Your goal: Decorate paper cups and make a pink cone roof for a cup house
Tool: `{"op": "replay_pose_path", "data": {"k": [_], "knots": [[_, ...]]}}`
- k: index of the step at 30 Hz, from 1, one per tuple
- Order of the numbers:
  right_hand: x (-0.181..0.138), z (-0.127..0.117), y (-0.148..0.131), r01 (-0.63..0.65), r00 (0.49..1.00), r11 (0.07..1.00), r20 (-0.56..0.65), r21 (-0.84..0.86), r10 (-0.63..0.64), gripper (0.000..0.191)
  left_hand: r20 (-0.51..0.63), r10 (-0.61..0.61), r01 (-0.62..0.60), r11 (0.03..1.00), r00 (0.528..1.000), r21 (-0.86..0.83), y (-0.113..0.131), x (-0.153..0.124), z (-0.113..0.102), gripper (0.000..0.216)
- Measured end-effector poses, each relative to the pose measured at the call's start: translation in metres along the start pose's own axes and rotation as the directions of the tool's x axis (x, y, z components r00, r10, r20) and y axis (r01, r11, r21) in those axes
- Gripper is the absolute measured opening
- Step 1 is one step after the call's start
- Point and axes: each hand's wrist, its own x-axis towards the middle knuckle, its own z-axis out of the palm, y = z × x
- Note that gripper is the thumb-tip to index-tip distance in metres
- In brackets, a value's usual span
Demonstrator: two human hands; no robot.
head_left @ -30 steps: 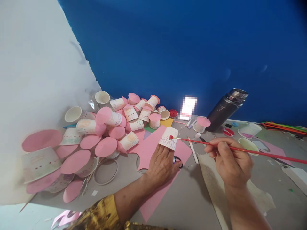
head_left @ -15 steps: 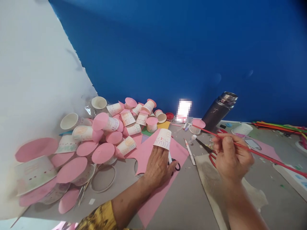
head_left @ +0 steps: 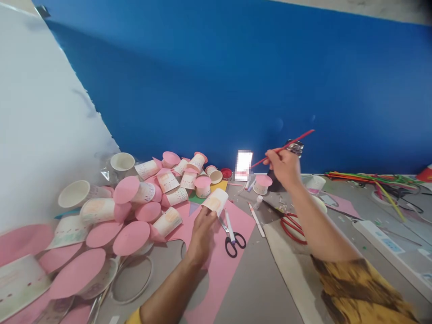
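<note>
The left hand [head_left: 200, 240] pinches a tilted cup [head_left: 216, 200] between its fingers above pink paper [head_left: 245, 219]; the right hand [head_left: 285, 169] pinches a brush [head_left: 303, 135] before an uncapped flask [head_left: 296, 148], its inside hidden. Pink-topped cups [head_left: 130, 190] crowd the surface [head_left: 254, 279] near a red tub [head_left: 226, 173], contents unclear.

Matt pink paper [head_left: 247, 219], rough beige cloth [head_left: 283, 265], smooth grey tabletop [head_left: 253, 279]
The held cup [head_left: 216, 200] looks like smooth paper — the brush [head_left: 300, 138] handle glossy red, the flask [head_left: 296, 148] neck shiny metal, the black-handled scissors [head_left: 226, 246] metal and plastic.
</note>
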Motion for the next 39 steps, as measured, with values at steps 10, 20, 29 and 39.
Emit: {"op": "replay_pose_path", "data": {"k": [10,20,29,39], "knots": [[0.051,0.116,-0.028,0.066,0.979,0.95,0.203,-0.306,-0.003,0.029,-0.1,-0.355,0.143,0.598,0.929,-0.789,0.019,0.021,-0.02,0.049],[0.072,0.149,-0.025,0.059,0.949,0.866,0.298,-0.496,0.106,0.035,-0.072,-0.386,0.149,0.512,0.92,-0.846,0.027,0.025,-0.032,0.052],[0.008,0.083,-0.04,0.113,0.888,0.964,0.459,-0.241,0.011,0.033,-0.058,-0.363,0.143,0.503,0.93,-0.853,0.033,0.024,-0.032,0.056],[-0.067,0.046,-0.028,0.064,0.712,0.972,0.672,0.227,-0.204,0.066,0.197,-0.4,0.393,0.499,0.895,-0.772,0.032,0.015,-0.016,0.075]]}}
